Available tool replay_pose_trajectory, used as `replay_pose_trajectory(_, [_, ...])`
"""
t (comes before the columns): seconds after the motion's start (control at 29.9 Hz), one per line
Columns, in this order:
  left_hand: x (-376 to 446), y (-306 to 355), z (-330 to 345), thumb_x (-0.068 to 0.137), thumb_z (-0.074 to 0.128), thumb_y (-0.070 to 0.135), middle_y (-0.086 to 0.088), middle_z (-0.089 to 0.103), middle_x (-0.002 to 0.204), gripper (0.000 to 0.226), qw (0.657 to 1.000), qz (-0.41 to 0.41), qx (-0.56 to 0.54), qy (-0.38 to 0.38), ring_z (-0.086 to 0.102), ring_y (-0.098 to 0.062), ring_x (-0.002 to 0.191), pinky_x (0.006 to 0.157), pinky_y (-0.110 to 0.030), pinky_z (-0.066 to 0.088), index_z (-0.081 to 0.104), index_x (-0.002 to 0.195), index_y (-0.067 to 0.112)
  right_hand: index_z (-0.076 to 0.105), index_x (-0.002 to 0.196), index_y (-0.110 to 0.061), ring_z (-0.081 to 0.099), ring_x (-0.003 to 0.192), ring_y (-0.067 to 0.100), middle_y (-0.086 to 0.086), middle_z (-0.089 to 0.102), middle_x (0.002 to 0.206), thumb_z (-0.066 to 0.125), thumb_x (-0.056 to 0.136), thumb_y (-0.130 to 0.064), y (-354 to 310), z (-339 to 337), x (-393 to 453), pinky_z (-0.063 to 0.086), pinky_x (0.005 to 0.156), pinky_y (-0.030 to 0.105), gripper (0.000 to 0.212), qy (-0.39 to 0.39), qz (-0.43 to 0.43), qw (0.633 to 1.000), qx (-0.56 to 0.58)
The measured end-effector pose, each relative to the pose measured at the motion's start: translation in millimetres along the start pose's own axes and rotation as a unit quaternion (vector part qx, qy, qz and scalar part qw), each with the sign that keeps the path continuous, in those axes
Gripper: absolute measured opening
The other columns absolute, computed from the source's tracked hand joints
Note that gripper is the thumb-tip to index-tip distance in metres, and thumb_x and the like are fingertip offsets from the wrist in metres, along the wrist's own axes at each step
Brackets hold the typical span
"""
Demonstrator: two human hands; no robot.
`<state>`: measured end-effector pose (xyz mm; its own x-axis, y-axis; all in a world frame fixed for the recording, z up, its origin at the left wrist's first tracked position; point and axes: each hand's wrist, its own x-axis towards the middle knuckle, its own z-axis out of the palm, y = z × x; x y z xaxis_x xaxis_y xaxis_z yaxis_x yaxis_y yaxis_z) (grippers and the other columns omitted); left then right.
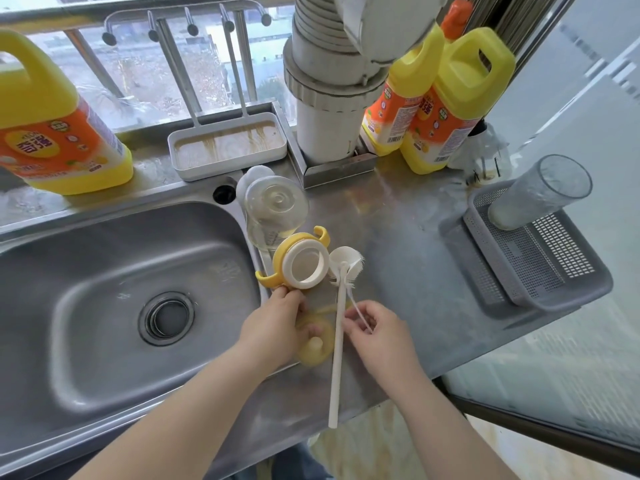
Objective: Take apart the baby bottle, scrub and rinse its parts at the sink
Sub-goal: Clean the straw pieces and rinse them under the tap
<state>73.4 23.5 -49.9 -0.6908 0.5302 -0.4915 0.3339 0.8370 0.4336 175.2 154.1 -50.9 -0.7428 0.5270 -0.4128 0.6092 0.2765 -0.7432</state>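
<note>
Left hand [273, 323] holds nipple [313, 346]; bottle brush [337, 327] lies between hands.

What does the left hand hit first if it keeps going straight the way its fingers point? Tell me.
Probably the yellow-handled bottle collar with the white ring. The left hand points up and away across the steel counter, and the collar lies directly beyond its fingertips, nearly touching. The clear bottle body lies farther along.

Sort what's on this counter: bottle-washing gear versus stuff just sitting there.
For the job: glass bottle body, yellow handled collar, teat, long bottle brush, thin brush, sink.
Lying about: detergent jugs, grey basket, plastic cup, white tray.
</note>
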Motion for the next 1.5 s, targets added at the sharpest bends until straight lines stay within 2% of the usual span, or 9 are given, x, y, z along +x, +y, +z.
replay_pose_trajectory(0.23, [-10, -12, 3, 0.082, 0.068, 0.036, 0.013, 0.044, 0.103, 0.029, 0.987, 0.041, -0.147, 0.05, 0.047, -0.01, 0.087, 0.076, -0.02, 0.039, 0.058, 0.105, 0.023, 0.064, 0.104, -0.022, 0.046, 0.071, 0.009, -0.011, 0.044, 0.076, 0.062, 0.082, -0.011, 8, -8, 28, 0.033, 0.059, 0.013, 0.024, -0.011, -0.092, 0.98, -0.176])
replay_pose_trajectory(0.53, [-21, -2, -2, 0.082, 0.07, 0.026, 0.019, 0.044, 0.094, 0.021, 0.971, 0.09, -0.206, 0.077, 0.043, 0.022, 0.08, 0.067, 0.002, 0.035, 0.058, 0.1, 0.025, 0.061, 0.091, -0.019, 0.054, 0.081, 0.013, -0.004, 0.058, 0.087, 0.064, 0.087, -0.02, 5, -19, 33, 0.039, 0.065, 0.014, 0.006, -0.048, -0.071, 0.989, -0.123])
replay_pose_trajectory(0.67, [-20, 4, -4, 0.083, 0.069, 0.028, 0.022, 0.045, 0.094, 0.021, 0.972, 0.083, -0.208, 0.073, 0.047, 0.005, 0.083, 0.066, -0.004, 0.037, 0.057, 0.1, 0.027, 0.059, 0.087, -0.024, 0.06, 0.078, 0.01, -0.009, 0.065, 0.079, 0.065, 0.086, -0.023, 5, -31, 27, 0.041, 0.064, 0.009, 0.007, -0.032, -0.054, 0.995, -0.078])
replay_pose_trajectory(0.84, [-20, 10, -4, 0.085, 0.067, 0.022, 0.015, 0.049, 0.104, 0.02, 0.974, 0.114, -0.186, 0.068, 0.05, -0.003, 0.092, 0.083, -0.015, 0.044, 0.061, 0.104, 0.024, 0.062, 0.083, -0.022, 0.064, 0.077, 0.018, -0.003, 0.068, 0.078, 0.067, 0.083, -0.021, 7, -39, 22, 0.051, 0.076, 0.033, 0.005, 0.03, -0.031, 0.999, -0.016])
replay_pose_trajectory(1.0, [-21, 21, -3, 0.087, 0.064, 0.024, 0.013, 0.047, 0.103, 0.023, 0.975, 0.172, -0.125, 0.058, 0.051, -0.011, 0.101, 0.094, -0.028, 0.045, 0.064, 0.11, 0.025, 0.061, 0.077, -0.025, 0.063, 0.07, 0.018, -0.002, 0.066, 0.073, 0.069, 0.081, -0.019, -4, -42, 19, 0.05, 0.073, 0.03, 0.011, 0.046, -0.043, 0.998, 0.02])
replay_pose_trajectory(1.07, [-20, 22, -5, 0.088, 0.064, 0.024, 0.014, 0.047, 0.101, 0.023, 0.974, 0.153, -0.16, 0.054, 0.054, -0.009, 0.099, 0.094, -0.026, 0.046, 0.061, 0.111, 0.026, 0.061, 0.075, -0.025, 0.06, 0.066, 0.013, -0.004, 0.064, 0.071, 0.07, 0.08, -0.018, -11, -46, 17, 0.05, 0.071, 0.029, 0.013, 0.053, -0.048, 0.997, 0.032])
replay_pose_trajectory(1.2, [-19, 20, -18, 0.088, 0.064, 0.021, 0.017, 0.047, 0.096, 0.019, 0.968, 0.137, -0.199, 0.069, 0.05, 0.004, 0.085, 0.074, 0.0, 0.039, 0.06, 0.106, 0.025, 0.062, 0.074, -0.026, 0.055, 0.06, 0.003, -0.008, 0.062, 0.066, 0.071, 0.08, -0.02, -25, -65, 10, 0.047, 0.065, 0.02, 0.013, 0.072, -0.068, 0.995, 0.008])
replay_pose_trajectory(1.37, [-22, 27, -40, 0.087, 0.064, 0.016, 0.017, 0.049, 0.103, 0.022, 0.95, 0.173, -0.244, 0.088, 0.049, -0.004, 0.091, 0.08, -0.01, 0.045, 0.056, 0.094, 0.035, 0.064, 0.073, -0.027, 0.053, 0.054, -0.005, -0.01, 0.061, 0.061, 0.073, 0.079, -0.02, -63, -82, 2, 0.042, 0.058, 0.007, 0.013, 0.092, -0.109, 0.99, -0.003])
replay_pose_trajectory(1.5, [-24, 28, -65, 0.092, 0.057, 0.018, 0.016, 0.052, 0.113, 0.023, 0.947, 0.211, -0.196, 0.142, 0.045, -0.002, 0.106, 0.09, -0.012, 0.031, 0.061, 0.113, 0.024, 0.067, 0.079, -0.019, 0.054, 0.058, 0.0, -0.006, 0.063, 0.068, 0.072, 0.08, -0.02, -93, -71, -1, 0.045, 0.06, 0.012, 0.005, 0.019, -0.115, 0.992, 0.046])
